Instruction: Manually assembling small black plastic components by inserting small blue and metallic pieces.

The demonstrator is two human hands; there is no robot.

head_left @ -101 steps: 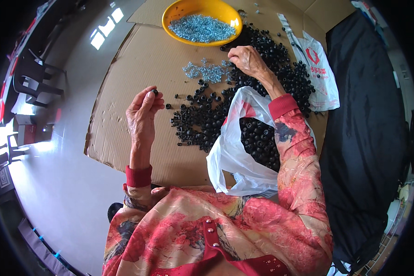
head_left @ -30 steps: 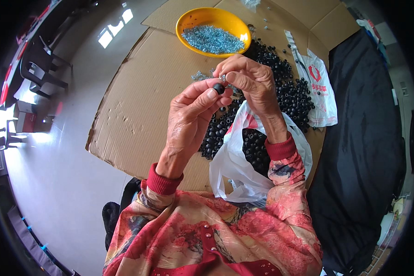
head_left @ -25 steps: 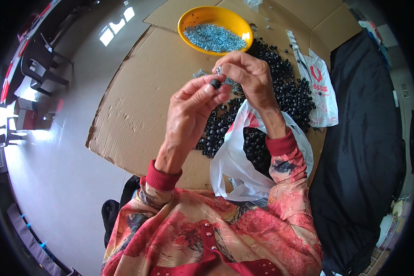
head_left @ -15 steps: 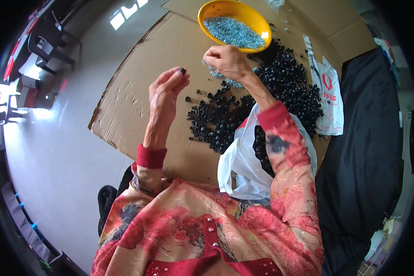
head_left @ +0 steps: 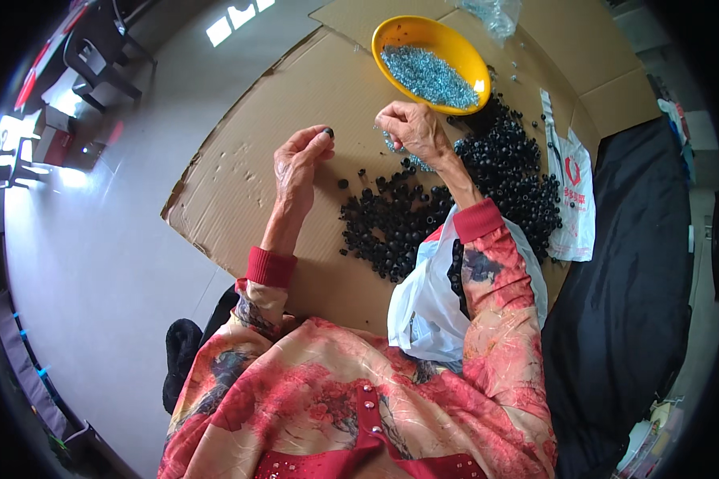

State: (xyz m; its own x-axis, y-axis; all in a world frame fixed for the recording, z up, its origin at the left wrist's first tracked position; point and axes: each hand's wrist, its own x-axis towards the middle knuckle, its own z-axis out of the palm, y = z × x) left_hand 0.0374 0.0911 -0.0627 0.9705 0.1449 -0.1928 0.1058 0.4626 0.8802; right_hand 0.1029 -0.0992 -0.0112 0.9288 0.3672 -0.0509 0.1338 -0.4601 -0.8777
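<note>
Black cap (head_left: pixel 328 132) pinched in left hand (head_left: pixel 298 164) | right hand (head_left: pixel 411 128) fingers closed over small silver parts (head_left: pixel 398 148) | loose pinch could drop cap onto cardboard (head_left: pixel 240 184)

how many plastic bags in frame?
2. A white bag holding black parts lies open under the right forearm; a flat white printed bag lies right of the black pile. A clear one may sit behind the yellow bowl.

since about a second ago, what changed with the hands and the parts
The hands have parted: the left hand moved out left, keeping a small black part in its fingertip grip. The right hand went forward to the loose silver bits beside the yellow bowl. The black pile, white bag and cardboard stayed put.
</note>
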